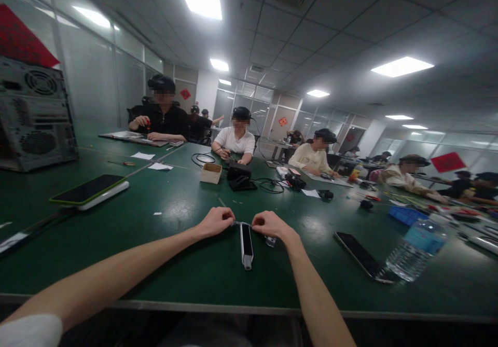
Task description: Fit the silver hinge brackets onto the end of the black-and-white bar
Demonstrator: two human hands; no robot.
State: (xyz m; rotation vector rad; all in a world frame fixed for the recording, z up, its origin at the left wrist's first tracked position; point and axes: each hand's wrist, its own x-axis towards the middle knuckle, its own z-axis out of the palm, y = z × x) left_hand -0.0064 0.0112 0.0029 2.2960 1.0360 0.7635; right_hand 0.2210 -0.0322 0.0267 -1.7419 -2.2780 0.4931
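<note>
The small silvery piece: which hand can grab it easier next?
Probably the right hand: the silvery piece lies near it; the left hand is across the long white-and-black device.

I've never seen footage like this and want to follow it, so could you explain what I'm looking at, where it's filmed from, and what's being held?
There's no machine here: the left hand and right hand are a person's bare hands, and the one picture comes from a camera worn on that person's head. Both hands are at the far end of a slim white device with a black face, lying on a glossy green table. They seem to pinch something, too small to name. To the right are a black smartphone and a clear plastic bottle with a blue label.
</note>
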